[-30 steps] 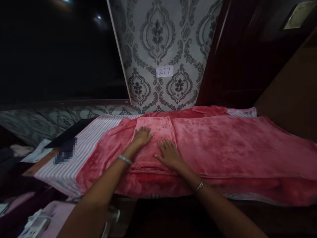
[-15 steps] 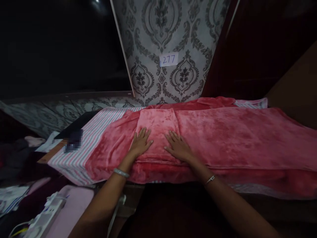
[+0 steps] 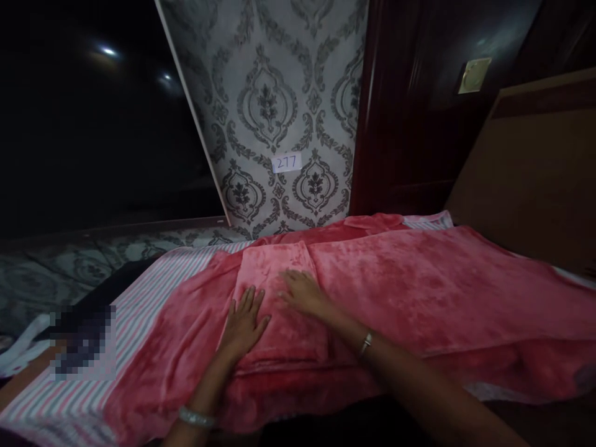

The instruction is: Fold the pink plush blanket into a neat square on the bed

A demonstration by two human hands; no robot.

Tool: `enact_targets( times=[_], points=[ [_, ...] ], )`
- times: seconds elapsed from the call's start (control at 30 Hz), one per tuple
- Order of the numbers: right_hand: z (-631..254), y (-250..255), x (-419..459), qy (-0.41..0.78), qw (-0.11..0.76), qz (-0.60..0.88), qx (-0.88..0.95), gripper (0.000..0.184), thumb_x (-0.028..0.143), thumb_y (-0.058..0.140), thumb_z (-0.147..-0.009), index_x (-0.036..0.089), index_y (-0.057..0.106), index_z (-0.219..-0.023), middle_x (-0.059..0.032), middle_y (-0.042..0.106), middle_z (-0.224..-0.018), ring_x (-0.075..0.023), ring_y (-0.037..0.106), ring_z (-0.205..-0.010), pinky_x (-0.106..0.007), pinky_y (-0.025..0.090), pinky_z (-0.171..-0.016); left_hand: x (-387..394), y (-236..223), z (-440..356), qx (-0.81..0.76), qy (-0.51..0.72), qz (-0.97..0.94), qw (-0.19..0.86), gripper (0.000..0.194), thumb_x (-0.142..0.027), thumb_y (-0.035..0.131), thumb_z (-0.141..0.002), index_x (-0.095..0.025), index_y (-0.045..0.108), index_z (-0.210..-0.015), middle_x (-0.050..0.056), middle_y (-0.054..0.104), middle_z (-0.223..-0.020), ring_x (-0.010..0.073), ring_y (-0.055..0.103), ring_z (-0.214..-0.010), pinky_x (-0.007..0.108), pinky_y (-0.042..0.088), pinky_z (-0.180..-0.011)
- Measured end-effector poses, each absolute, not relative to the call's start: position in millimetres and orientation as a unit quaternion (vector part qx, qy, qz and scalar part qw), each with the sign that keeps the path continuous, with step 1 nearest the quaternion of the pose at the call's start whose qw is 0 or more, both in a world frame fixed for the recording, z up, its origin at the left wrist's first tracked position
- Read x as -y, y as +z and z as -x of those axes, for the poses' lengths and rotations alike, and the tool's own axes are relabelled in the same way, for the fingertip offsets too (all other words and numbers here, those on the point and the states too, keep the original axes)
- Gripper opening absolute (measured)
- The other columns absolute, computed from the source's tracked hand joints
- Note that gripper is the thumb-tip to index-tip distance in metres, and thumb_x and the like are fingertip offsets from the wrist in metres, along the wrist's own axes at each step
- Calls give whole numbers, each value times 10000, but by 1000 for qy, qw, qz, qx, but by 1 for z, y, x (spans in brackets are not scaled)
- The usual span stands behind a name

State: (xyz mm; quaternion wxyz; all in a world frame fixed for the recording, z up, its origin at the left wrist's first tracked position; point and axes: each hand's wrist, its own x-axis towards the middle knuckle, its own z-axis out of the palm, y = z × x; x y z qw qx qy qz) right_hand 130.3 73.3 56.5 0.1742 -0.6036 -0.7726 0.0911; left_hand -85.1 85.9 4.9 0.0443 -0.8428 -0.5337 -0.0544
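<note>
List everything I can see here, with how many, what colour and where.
Fleece blanket: one, pink-red, spread across the surface, a folded panel under the hands.
Striped sheet: one, pink, white and grey, beneath the blanket, showing at left.
Number label: one, white, reads 277, on the wallpaper.
Wallpaper: grey damask, behind.
Door: dark red-brown, right of the wallpaper.
Bracelets: two, silvery, one per wrist.
Left hand: flat on the folded panel.
Right hand: flat on the folded panel, beside the left.

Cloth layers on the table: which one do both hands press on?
The small folded pink fleece piece, lying atop the large spread pink fleece blanket; the striped sheet lies lowest, untouched.
</note>
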Motion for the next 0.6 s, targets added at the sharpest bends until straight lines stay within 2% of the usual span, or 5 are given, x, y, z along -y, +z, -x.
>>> enact_targets(
  times=[0.17,0.3,0.43,0.5,0.6],
  points=[
    [-124,53,-127,91,166,624,758,625,463,447,-1003,204,354,-1564,-99,294,-1639,-257,213,-1526,-450,141,-1237,-87,4,86,533,-51,843,54,637,-464,398,-977,-221,341,-1562,118,264,-1640,294,220,-1530,577,212,-1208],
    [-145,28,-143,79,169,678,711,657,533,384,-1015,145,386,-1545,-160,270,-1637,-303,184,-1530,-527,129,-1222,-88,1,87,536,-47,842,50,638,-465,401,-973,-222,345,-1561,113,254,-1642,291,218,-1531,575,197,-1215],
    [-155,16,-144,69,185,701,685,675,557,321,-1023,136,379,-1548,-162,254,-1643,-293,179,-1532,-530,141,-1215,-87,1,91,534,-56,843,30,640,-458,408,-965,-239,341,-1562,96,246,-1647,284,217,-1532,574,205,-1213],
    [-154,15,-144,74,184,701,686,689,564,320,-1021,126,373,-1550,-168,254,-1642,-297,172,-1533,-532,127,-1216,-90,10,90,533,-64,844,12,618,-453,429,-952,-245,403,-1534,101,320,-1624,296,278,-1512,583,257,-1189],
    [-152,14,-146,82,185,700,685,701,572,331,-1014,128,359,-1557,-166,243,-1645,-294,146,-1539,-537,102,-1218,-112,37,76,536,-96,838,-27,489,-399,356,-982,-206,632,-1337,127,604,-1420,287,540,-1335,508,393,-1116]
  ],
)
